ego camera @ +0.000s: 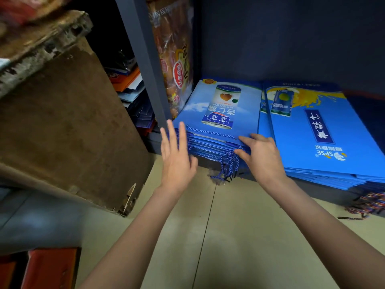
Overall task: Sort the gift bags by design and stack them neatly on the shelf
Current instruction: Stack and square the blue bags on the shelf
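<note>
Two sorted stacks of blue gift bags already lie side by side on the shelf [364, 94], the almond-drink stack [218, 113] at its left end against the post and the juice stack [308, 130] to its right, so seemingly only squaring remains: the left hand [177, 155] hovers flat-fingered, holding nothing, beside the front left corner, while the right hand [260, 155] presses loosely curled fingers against the almond-drink stack's front edge.

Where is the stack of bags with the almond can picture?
In the head view, the almond-can stack lies on the low shelf, centre frame, between the grey post and the yellow-splash stack, with the right hand on its front edge.
</note>
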{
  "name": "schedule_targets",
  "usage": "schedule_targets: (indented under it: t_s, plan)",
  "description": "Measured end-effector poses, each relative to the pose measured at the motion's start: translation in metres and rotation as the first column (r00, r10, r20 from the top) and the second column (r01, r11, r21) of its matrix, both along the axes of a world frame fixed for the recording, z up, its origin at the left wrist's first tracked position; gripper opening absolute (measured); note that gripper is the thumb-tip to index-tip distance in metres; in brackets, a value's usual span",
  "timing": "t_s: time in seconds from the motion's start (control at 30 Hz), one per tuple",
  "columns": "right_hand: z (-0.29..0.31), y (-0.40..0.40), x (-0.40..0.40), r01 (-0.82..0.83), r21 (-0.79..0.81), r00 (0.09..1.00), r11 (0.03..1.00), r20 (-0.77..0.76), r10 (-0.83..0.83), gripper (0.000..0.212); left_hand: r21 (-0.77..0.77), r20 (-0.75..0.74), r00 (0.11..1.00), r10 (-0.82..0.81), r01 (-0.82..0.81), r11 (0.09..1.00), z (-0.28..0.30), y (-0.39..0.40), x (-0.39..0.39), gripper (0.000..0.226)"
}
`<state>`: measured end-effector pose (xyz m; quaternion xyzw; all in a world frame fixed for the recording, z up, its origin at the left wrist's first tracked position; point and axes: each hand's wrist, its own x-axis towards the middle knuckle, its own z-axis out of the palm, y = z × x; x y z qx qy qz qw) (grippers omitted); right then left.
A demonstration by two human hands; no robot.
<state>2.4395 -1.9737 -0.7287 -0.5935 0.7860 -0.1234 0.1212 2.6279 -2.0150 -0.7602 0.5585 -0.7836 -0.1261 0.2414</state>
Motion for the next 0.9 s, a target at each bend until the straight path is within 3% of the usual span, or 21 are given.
schedule_targets:
  t_s: [0.07,0.13,0.2,0.37,0.47,0.53,0.6,0.7,0.8,0.9]
  plan:
    - [0.002,0.001,0.001,-0.002,-0.005,1.0,1.0,-0.003,0.002,0.043,0.028,0.223,0.97,-0.092,0.088,0.996,0.004,-0.003,-0.005,0.086]
    - [-0.002,0.002,0.005,-0.017,-0.006,0.999,1.0,-0.029,0.017,0.042,0.107,0.402,0.909,-0.106,0.069,0.992,0.0,-0.006,-0.008,0.087]
    - [-0.007,0.004,0.007,-0.031,-0.007,0.998,0.999,-0.055,0.031,0.044,0.163,0.486,0.867,-0.112,0.036,0.986,-0.001,-0.007,-0.008,0.086]
    - [0.008,0.018,-0.013,-0.033,-0.083,0.999,0.996,0.023,0.035,0.054,0.154,0.46,0.886,-0.064,-0.009,0.988,0.02,0.001,-0.016,0.083]
    - [0.036,0.043,-0.067,0.088,-0.195,0.994,0.977,0.085,-0.073,0.049,0.087,0.318,0.935,-0.154,0.133,0.987,0.037,0.012,-0.053,0.083]
    - [0.049,0.063,-0.115,0.17,-0.08,0.983,0.982,0.088,-0.163,0.057,0.154,0.268,0.913,-0.308,0.275,0.949,0.042,0.019,-0.092,0.087]
    - [0.052,0.081,-0.159,0.257,0.165,0.962,0.952,0.049,-0.268,0.082,0.302,0.301,0.848,-0.436,0.349,0.887,0.042,0.024,-0.131,0.099]
    - [0.041,0.1,-0.201,0.326,0.391,0.931,0.861,0.023,-0.364,0.106,0.401,0.456,0.755,-0.472,0.299,0.866,0.038,0.025,-0.169,0.114]
    - [0.027,0.101,-0.209,0.32,0.354,0.939,0.879,0.001,-0.343,0.098,0.37,0.557,0.716,-0.42,0.238,0.898,0.04,0.019,-0.183,0.108]
    - [0.02,0.098,-0.198,0.279,0.239,0.953,0.93,0.051,-0.298,0.083,0.368,0.556,0.719,-0.416,0.235,0.899,0.043,0.007,-0.178,0.101]
